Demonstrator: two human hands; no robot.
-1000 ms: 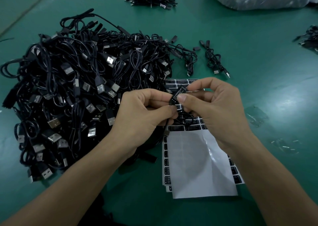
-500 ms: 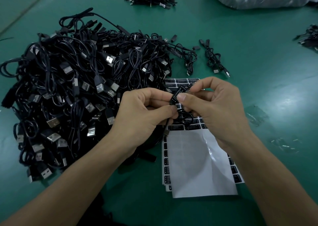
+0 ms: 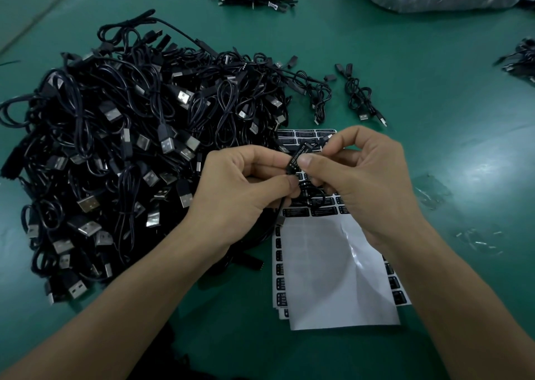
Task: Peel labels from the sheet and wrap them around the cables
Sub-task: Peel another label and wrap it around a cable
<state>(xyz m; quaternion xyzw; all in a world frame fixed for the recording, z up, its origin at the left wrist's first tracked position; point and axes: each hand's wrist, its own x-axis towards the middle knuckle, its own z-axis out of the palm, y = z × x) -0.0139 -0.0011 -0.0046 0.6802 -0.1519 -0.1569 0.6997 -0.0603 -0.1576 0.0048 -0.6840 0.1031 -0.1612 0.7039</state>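
- Label (image 3: 298,156), black with white print, head view: held in the air between both hands, tilted, upper end toward the right hand.
- Left hand (image 3: 246,188): fingers curled, thumb and forefinger pinch the cable (image 3: 281,210) at the label's lower end. The cable's tail hangs from that pinch toward the label sheet (image 3: 333,263).
- Right hand (image 3: 359,182): thumb tip lies on the label's middle, forefinger curls over its upper end, so it pinches the label. The other fingers are folded in.
- Whether the label is already closed round the cable: cannot tell, the fingers cover the seam.
- Step in hand (judgement): wrapping. The label is off the sheet and being folded onto the cable.
- Next move calls for (judgement): squaring the two halves, then pressing them flat from the cable outward so the adhesive meets without a crease.
- Position: label touches both thumbs and hovers over the far rows of the sheet, which lies flat on the green table (image 3: 434,104).
- Pile of cables (image 3: 130,148) lies just left of the hands, its near edge touching the sheet's left side.
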